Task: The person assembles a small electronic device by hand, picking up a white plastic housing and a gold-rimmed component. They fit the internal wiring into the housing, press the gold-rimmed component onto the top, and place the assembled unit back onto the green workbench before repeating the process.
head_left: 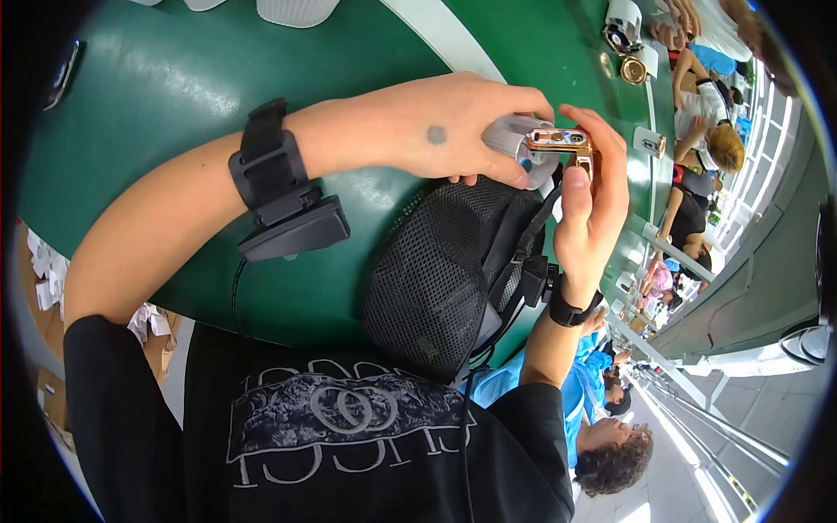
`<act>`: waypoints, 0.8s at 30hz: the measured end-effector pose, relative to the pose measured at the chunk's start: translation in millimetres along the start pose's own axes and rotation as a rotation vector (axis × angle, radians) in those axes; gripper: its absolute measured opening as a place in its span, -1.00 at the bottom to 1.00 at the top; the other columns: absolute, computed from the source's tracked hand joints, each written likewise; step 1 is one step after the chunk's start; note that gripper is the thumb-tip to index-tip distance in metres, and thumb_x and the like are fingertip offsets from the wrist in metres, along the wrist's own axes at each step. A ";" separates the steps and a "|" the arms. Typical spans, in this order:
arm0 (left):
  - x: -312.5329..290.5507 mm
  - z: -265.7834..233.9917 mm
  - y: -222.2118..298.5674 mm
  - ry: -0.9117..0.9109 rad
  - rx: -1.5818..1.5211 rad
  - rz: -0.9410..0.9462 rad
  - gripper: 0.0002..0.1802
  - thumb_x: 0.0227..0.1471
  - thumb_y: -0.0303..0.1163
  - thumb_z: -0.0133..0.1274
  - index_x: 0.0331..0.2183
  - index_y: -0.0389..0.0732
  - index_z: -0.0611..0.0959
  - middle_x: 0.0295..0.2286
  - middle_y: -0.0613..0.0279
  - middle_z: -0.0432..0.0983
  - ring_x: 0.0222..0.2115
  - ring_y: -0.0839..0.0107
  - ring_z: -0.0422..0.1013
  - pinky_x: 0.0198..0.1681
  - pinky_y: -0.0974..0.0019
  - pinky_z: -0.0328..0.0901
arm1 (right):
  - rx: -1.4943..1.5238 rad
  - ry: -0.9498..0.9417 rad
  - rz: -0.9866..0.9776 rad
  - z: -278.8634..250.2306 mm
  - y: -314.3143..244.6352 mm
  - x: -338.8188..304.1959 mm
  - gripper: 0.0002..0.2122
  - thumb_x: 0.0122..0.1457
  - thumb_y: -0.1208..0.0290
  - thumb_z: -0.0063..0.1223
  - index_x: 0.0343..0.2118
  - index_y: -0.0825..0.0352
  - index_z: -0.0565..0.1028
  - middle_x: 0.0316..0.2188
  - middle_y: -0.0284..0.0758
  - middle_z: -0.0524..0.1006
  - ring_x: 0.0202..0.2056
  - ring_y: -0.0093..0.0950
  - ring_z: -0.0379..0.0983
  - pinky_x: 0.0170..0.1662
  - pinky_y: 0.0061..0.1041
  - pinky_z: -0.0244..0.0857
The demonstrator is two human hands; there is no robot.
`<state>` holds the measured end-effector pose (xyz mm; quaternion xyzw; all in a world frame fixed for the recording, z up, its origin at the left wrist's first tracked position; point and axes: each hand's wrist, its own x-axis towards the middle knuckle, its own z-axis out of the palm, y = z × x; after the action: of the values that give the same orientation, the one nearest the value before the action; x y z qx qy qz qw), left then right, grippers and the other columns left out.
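My left hand (462, 118) is closed round a pale grey-white plastic housing (503, 135), thumb on the near side and fingers over the far side. Against the housing's right end sits a gold-rimmed part (558, 137) with a slim rounded face and a bent gold arm. My right hand (597, 192) grips this part from the right, with the thumb below and fingers curled behind it. The two pieces touch or overlap; whether they are joined I cannot tell. Just below the hands, a black mesh bag (427, 270) lies on the green table (174, 113).
White ribbed housings (296, 10) stand at the far edge. A dark phone-like object (63, 77) lies at far left. More white and gold pieces (633, 70) stand along the green line at right. A person in blue (571, 401) sits close on my right. Boxes (52, 392) stand at lower left.
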<state>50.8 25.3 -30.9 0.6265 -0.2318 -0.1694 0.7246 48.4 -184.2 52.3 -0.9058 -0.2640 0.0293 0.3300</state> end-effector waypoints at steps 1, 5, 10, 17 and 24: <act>0.4 -4.4 5.4 -0.085 -0.054 -0.116 -0.39 0.12 -0.41 0.25 0.17 -0.20 0.43 -0.29 0.14 0.61 -0.49 0.42 0.56 -0.40 0.34 0.47 | -0.013 0.018 -0.016 1.2 0.5 1.3 -0.59 0.32 0.20 0.03 0.10 0.39 0.47 0.06 -0.08 0.48 0.03 -0.21 0.47 0.10 -0.34 0.35; -3.7 -8.7 8.7 -0.085 -0.008 -0.159 -0.36 0.11 -0.39 0.27 0.19 -0.18 0.42 -0.33 0.13 0.63 -0.49 0.42 0.57 -0.39 0.34 0.46 | -0.065 0.031 -0.059 5.9 -0.3 5.2 -0.57 0.32 0.17 0.03 0.10 0.40 0.47 0.05 -0.08 0.49 0.04 -0.21 0.47 0.10 -0.33 0.35; 2.8 -6.2 4.2 -0.105 -0.012 -0.057 -0.34 0.10 -0.40 0.28 0.20 -0.18 0.42 -0.24 0.10 0.61 -0.47 0.41 0.57 -0.39 0.34 0.46 | -0.076 0.031 -0.061 -2.2 1.2 2.7 -0.59 0.32 0.21 0.08 0.10 0.40 0.47 0.04 -0.07 0.49 0.09 -0.22 0.45 0.12 -0.31 0.33; -2.4 -3.3 3.4 0.006 0.017 -0.025 -0.34 0.06 -0.46 0.30 0.17 -0.18 0.43 -0.02 0.03 0.49 -0.41 0.43 0.56 -0.38 0.32 0.45 | -0.155 0.139 0.087 -10.4 -18.4 -2.0 -0.72 0.32 0.45 0.05 0.06 0.37 0.48 -0.04 -0.12 0.54 -0.25 -0.40 0.58 -0.21 -0.46 0.44; -1.6 -12.6 31.1 0.086 0.454 0.111 -0.33 0.01 -0.20 0.31 0.12 -0.16 0.44 0.04 0.03 0.43 -0.14 -0.03 0.53 -0.17 0.02 0.46 | 0.140 0.016 0.429 -26.6 -19.4 -6.1 -0.82 0.37 0.47 -0.01 -0.04 0.38 0.48 -0.30 -0.26 0.60 -0.63 -0.63 0.45 -0.59 -0.61 0.27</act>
<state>55.0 41.5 -1.7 0.7663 -0.2670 -0.0458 0.5826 40.3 -190.3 84.2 -0.9164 -0.0600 0.1098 0.3802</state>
